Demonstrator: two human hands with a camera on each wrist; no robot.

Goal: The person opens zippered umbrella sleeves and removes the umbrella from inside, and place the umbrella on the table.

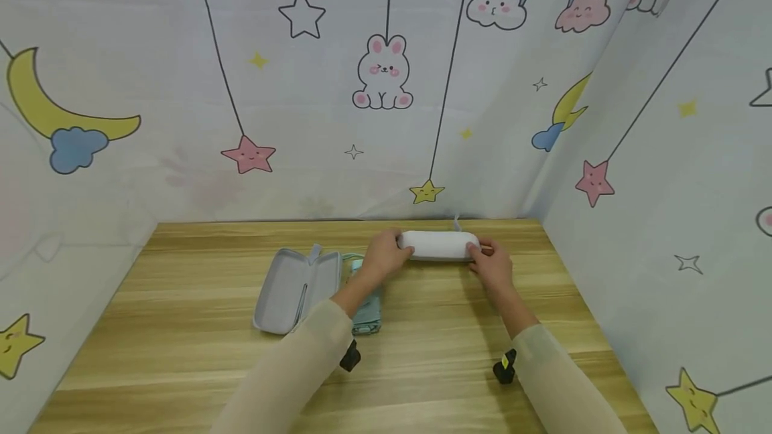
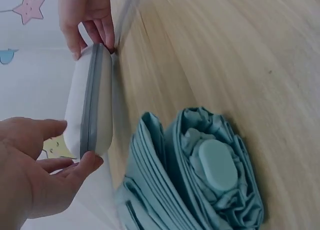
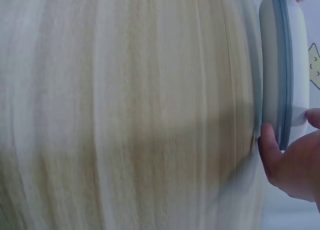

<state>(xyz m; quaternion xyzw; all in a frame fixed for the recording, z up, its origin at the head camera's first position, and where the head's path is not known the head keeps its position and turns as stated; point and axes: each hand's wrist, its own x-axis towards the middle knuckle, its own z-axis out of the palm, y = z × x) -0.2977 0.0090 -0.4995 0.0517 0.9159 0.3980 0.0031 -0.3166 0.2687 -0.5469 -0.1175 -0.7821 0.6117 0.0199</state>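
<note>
Both hands hold a long, rounded white zip case [image 1: 439, 246] at the back of the table, one at each end. In the left wrist view a grey zip band [image 2: 92, 95] runs along the case's edge. My left hand [image 1: 384, 256] grips its left end between thumb and fingers. The right hand [image 1: 493, 265] pinches the opposite end, thumb on one face and fingers on the other, as the right wrist view shows. Beside my left forearm lies a pleated, folded teal fabric bundle [image 2: 165, 170] with a pale oval piece [image 2: 218, 165], like a compact umbrella.
Left of the bundle, a light grey case [image 1: 283, 290] lies spread open, a loop tab [image 1: 315, 253] at its top. A patterned curtain [image 1: 326, 99] rises behind the wooden table [image 1: 181, 353] and along its right side.
</note>
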